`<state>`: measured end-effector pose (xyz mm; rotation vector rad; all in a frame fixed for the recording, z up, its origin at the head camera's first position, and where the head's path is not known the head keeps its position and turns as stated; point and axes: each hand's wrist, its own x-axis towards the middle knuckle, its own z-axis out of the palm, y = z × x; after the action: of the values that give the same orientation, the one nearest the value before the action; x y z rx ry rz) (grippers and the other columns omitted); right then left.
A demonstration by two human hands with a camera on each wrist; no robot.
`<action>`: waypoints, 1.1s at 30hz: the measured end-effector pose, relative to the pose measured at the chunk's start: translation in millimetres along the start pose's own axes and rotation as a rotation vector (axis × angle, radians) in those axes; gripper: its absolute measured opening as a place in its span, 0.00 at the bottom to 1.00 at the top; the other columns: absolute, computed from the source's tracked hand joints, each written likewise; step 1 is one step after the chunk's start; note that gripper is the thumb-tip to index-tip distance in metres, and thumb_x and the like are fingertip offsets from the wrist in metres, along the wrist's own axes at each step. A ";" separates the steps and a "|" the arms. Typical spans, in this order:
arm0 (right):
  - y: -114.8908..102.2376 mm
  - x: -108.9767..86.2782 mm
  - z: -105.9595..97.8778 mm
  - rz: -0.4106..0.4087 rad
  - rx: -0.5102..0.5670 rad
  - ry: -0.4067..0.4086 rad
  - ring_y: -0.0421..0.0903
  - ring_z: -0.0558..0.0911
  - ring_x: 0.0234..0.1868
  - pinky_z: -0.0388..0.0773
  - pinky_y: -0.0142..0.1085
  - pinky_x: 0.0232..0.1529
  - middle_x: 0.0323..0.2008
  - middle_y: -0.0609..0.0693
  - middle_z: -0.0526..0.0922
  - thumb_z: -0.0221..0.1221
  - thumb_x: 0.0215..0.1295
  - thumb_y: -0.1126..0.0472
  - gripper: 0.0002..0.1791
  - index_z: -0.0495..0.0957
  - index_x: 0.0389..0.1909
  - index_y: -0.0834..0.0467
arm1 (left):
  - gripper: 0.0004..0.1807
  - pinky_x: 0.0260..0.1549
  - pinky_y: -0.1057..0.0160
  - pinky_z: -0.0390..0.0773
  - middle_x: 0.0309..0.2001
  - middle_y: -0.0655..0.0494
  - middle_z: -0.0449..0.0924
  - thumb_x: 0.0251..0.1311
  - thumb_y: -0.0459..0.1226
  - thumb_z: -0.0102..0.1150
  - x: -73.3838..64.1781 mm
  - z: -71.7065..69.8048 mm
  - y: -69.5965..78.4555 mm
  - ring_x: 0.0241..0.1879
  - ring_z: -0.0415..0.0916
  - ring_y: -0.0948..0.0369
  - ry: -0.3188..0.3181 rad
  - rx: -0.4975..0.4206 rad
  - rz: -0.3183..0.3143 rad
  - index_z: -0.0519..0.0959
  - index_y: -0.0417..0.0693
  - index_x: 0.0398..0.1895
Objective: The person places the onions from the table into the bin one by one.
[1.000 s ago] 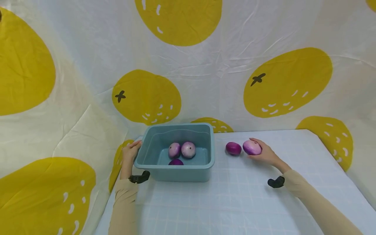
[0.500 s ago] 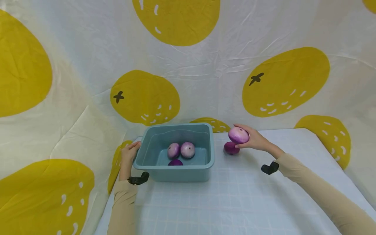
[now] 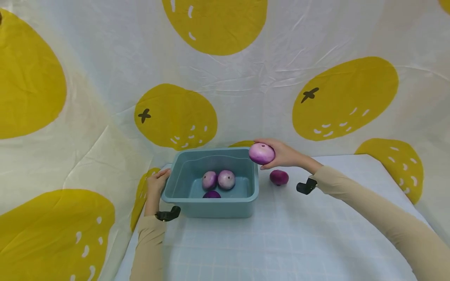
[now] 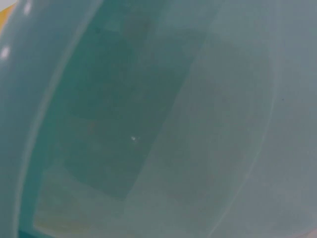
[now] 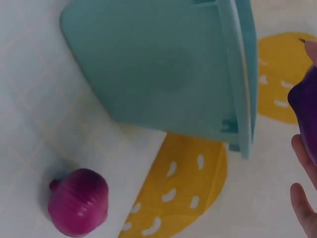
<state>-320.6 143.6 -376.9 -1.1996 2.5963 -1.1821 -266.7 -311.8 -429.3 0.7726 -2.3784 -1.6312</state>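
Observation:
In the head view, my right hand [image 3: 283, 155] holds a round purple-and-white vegetable [image 3: 261, 153] with a small dark spot on top, above the right rim of a blue-green plastic bin [image 3: 218, 208]. From the right wrist, only the dark purple side of this vegetable [image 5: 308, 106] and some fingertips show. My left hand [image 3: 158, 182] grips the bin's left side at the rim; its fingers are partly hidden there. Two similar pale vegetables [image 3: 226, 180] and a darker purple one [image 3: 212, 194] lie inside the bin. The bin's wall [image 4: 173, 119] fills the left wrist view.
A red onion [image 3: 279, 177] lies on the pale checked tablecloth [image 3: 281, 242], right of the bin. Behind the table hangs a white cloth [image 3: 246, 105] printed with large yellow fruit.
My right hand has lifted the purple-and-white vegetable from beside the red onion and carried it left, over the onion, to the bin's right rim. The left hand stays at the bin.

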 end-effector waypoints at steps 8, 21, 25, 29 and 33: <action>-27.1 37.8 9.6 -0.070 -0.041 -0.122 0.51 0.72 0.62 0.73 0.48 0.61 0.64 0.52 0.72 0.75 0.46 0.53 0.50 0.61 0.71 0.55 | 0.24 0.65 0.48 0.63 0.62 0.37 0.72 0.64 0.44 0.58 -2.9 -2.6 0.8 0.63 0.67 0.44 0.004 -0.002 0.006 0.76 0.37 0.58; -51.8 82.5 38.8 -0.190 -0.266 -0.330 0.47 0.73 0.62 0.70 0.44 0.64 0.63 0.48 0.73 0.75 0.45 0.49 0.47 0.66 0.68 0.55 | 0.23 0.64 0.48 0.65 0.60 0.37 0.74 0.63 0.43 0.60 -2.4 -1.9 -5.8 0.62 0.69 0.45 0.014 -0.014 0.023 0.78 0.37 0.56; -52.6 92.9 51.9 -0.243 -0.286 -0.397 0.46 0.73 0.61 0.69 0.41 0.64 0.62 0.48 0.73 0.74 0.46 0.48 0.46 0.66 0.67 0.56 | 0.24 0.64 0.48 0.65 0.61 0.37 0.74 0.63 0.44 0.59 -1.1 -0.9 -6.6 0.62 0.68 0.44 0.011 -0.003 0.031 0.78 0.37 0.57; -53.5 101.2 65.0 -0.256 -0.257 -0.487 0.47 0.72 0.62 0.68 0.43 0.66 0.63 0.50 0.72 0.73 0.47 0.51 0.45 0.66 0.67 0.56 | 0.23 0.64 0.48 0.65 0.61 0.38 0.73 0.63 0.44 0.60 0.4 0.2 -5.4 0.63 0.68 0.45 0.012 -0.011 0.028 0.78 0.38 0.56; -54.1 107.3 77.2 -0.219 -0.284 -0.573 0.46 0.71 0.62 0.68 0.43 0.66 0.63 0.48 0.71 0.72 0.49 0.53 0.44 0.64 0.68 0.52 | 0.24 0.64 0.48 0.64 0.62 0.39 0.73 0.63 0.45 0.59 0.3 1.3 -3.9 0.63 0.67 0.45 0.011 -0.010 0.026 0.78 0.39 0.56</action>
<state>-335.4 1.8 -368.3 -1.6149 2.2713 -0.3904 -266.2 -311.8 -433.4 0.7437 -2.3605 -1.6239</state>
